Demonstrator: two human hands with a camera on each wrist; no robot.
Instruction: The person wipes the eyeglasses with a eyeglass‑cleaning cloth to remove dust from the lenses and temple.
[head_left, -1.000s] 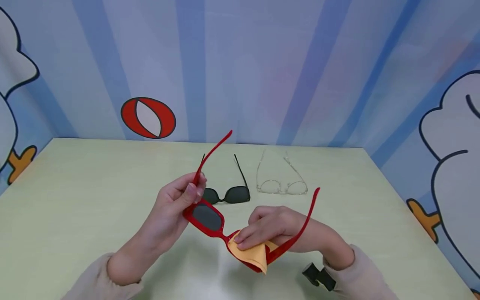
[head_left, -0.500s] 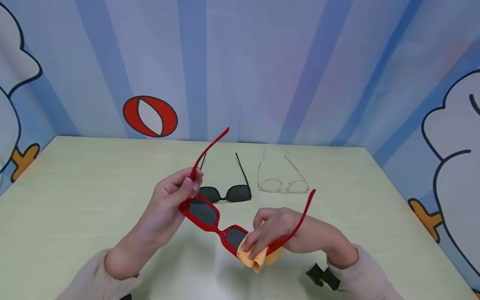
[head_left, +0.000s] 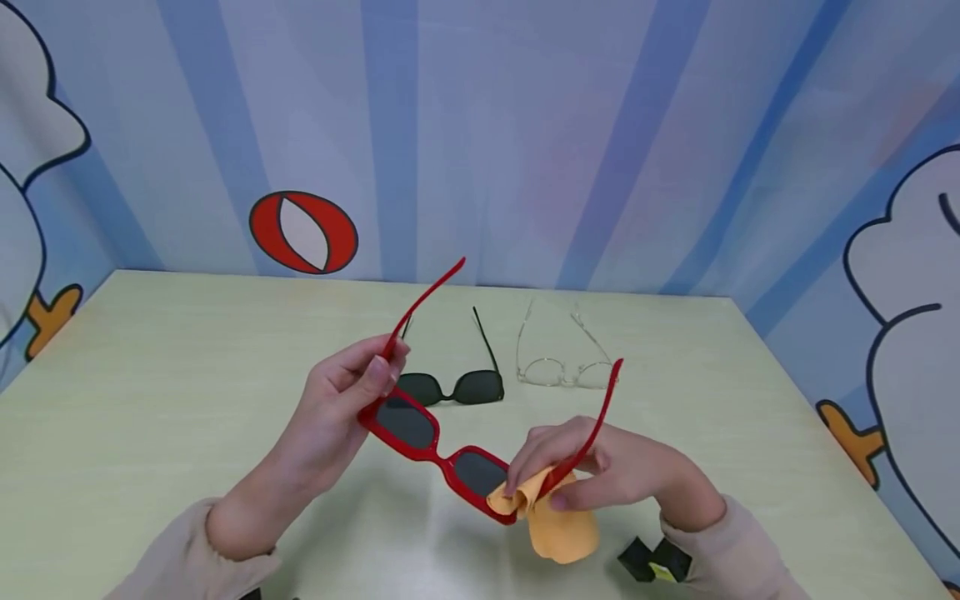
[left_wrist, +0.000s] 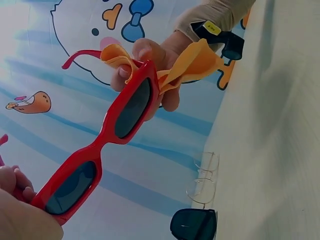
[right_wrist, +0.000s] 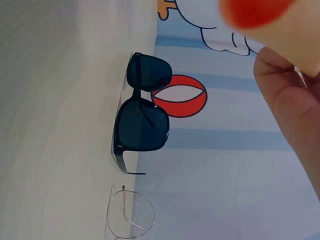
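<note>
Sunglasses in a red frame [head_left: 439,459] are held above the tabletop [head_left: 187,375], the front's long axis running from ten o'clock to four. The ten-o'clock end is gripped by the left hand [head_left: 333,404], thumb and fingers pinching it at the corner. At the four-o'clock end, an orange cloth [head_left: 564,533] is pinched between the fingers of the right hand [head_left: 632,462] against the outer corner, its loose flap hanging toward six. From those fingers the nearer lens [head_left: 480,473] is found just beside, toward nine; the farther lens [head_left: 405,422], toward ten.
</note>
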